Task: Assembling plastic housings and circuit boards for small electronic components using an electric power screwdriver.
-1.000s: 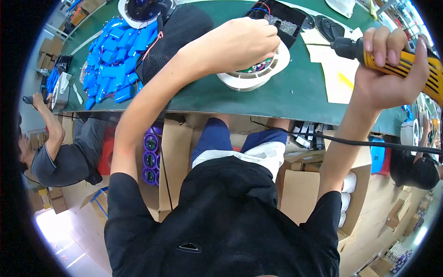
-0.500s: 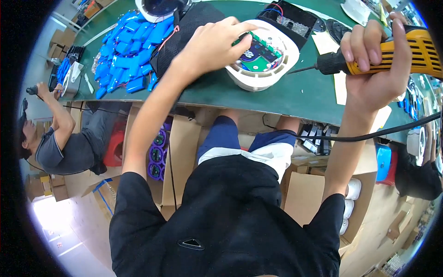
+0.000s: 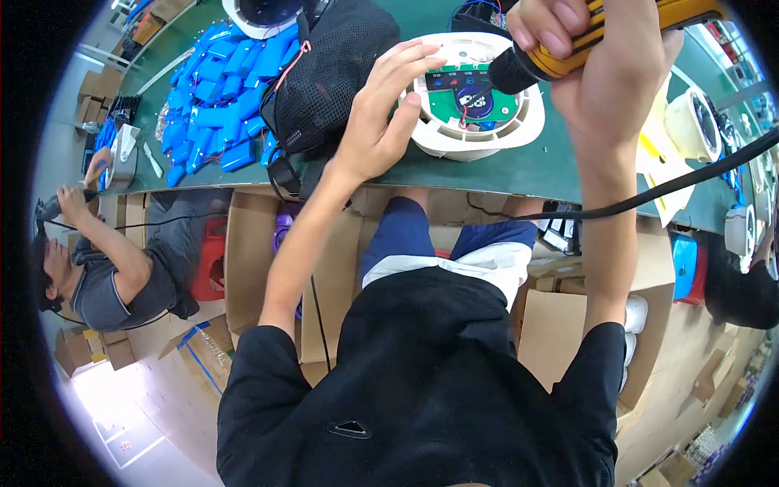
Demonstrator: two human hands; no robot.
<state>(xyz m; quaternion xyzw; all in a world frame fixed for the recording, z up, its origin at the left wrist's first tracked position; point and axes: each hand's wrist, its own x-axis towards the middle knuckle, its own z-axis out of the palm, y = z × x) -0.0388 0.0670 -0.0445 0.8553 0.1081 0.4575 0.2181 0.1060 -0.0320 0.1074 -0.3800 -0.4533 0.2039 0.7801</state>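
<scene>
A round white plastic housing (image 3: 520,132) sits on the green bench with its inside facing up. Inside it lie a green circuit board (image 3: 444,106) and a dark round part with thin red wires. My left hand (image 3: 381,122) rests at the housing's left rim, fingers stretched out and thumb apart. In my right hand (image 3: 613,89), the fingers wrap round a yellow and black electric screwdriver (image 3: 565,58). Its black chuck (image 3: 511,71) hangs over the board's right side, the bit pointing down-left; whether the tip touches a screw I cannot tell.
Blue wrapped battery packs (image 3: 215,97) lie heaped at the left, beside a black mesh bag (image 3: 337,77). A black cable (image 3: 690,183) crosses my right forearm. Open cartons (image 3: 552,333) stand below the bench edge. Another person (image 3: 114,268) works at far left.
My right hand has brought the screwdriver leftward, over the board. My left hand has drawn back from above the board to the housing's left rim. The housing appears slightly turned.
</scene>
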